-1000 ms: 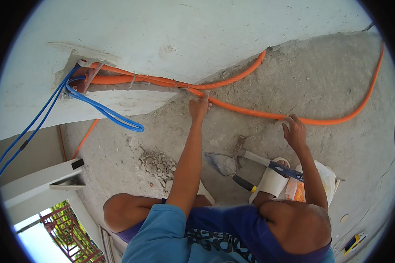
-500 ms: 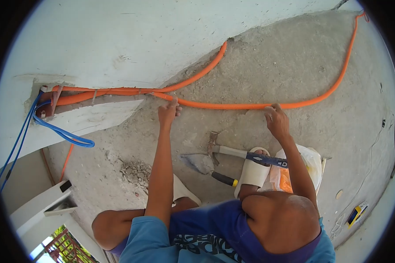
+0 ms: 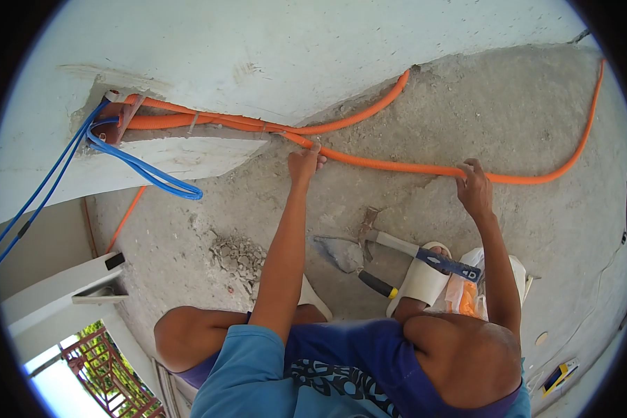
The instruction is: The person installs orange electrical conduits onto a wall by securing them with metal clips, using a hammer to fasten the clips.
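Note:
An orange corrugated conduit [image 3: 397, 166] runs from a slot in the wall out across the concrete floor. My left hand [image 3: 304, 164] grips it close to where it leaves the slot, thumb and fingers closed on it. Farther right, my right hand [image 3: 475, 187] pinches the same conduit. A second orange conduit [image 3: 369, 115] curves from the slot to a hole at the foot of the wall. At the slot's other end is a recessed wall box [image 3: 111, 129], with looped blue cables [image 3: 150, 174] coming out of it.
Between my feet and the conduit lie a hammer [image 3: 425, 255] and a trowel [image 3: 352, 261]. Rubble [image 3: 237, 259] is heaped at the left. A plastic bag [image 3: 465, 292] sits by my right foot, and a yellow-and-blue box [image 3: 560, 377] lies at far right.
The whole view has shifted, so the scene sits farther right and the wall slot slightly lower. Both hands keep hold of the conduit at about the same places.

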Action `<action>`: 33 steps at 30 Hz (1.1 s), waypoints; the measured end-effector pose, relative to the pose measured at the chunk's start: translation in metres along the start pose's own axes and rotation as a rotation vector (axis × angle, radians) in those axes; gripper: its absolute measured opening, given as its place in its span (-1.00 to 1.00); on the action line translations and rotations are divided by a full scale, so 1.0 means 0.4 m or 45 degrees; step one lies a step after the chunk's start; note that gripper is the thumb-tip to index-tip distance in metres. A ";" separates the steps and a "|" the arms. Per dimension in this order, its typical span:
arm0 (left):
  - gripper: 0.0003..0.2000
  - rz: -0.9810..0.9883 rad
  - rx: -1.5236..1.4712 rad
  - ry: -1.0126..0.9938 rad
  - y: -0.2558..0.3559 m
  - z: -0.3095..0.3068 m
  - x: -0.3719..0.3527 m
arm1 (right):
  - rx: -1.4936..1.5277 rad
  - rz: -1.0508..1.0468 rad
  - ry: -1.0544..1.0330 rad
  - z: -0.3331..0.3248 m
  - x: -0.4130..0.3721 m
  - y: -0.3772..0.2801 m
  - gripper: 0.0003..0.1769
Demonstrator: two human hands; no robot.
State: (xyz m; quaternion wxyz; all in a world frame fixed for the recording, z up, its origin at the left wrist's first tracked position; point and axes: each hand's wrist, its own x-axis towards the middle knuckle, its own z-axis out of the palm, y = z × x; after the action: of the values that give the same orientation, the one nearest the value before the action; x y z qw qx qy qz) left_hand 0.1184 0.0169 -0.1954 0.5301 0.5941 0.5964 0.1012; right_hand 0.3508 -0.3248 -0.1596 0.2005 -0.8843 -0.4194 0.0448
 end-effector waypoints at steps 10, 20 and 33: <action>-0.67 0.019 -0.035 0.094 0.009 -0.017 0.017 | 0.308 0.069 -0.069 -0.016 -0.095 -0.078 -0.77; -0.54 0.036 0.162 -0.023 0.005 -0.036 0.007 | 0.066 0.288 0.053 -0.036 -0.078 0.090 -0.66; -0.68 0.770 0.902 -0.225 0.081 0.092 -0.124 | -0.198 0.902 -0.040 -0.132 0.072 0.220 -0.16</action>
State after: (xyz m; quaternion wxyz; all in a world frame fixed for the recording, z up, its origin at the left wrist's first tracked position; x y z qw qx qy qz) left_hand 0.1521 -0.0334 -0.1609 0.2904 0.8917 0.3470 -0.0095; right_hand 0.4462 -0.3696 -0.1430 0.0984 -0.9865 -0.0922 0.0929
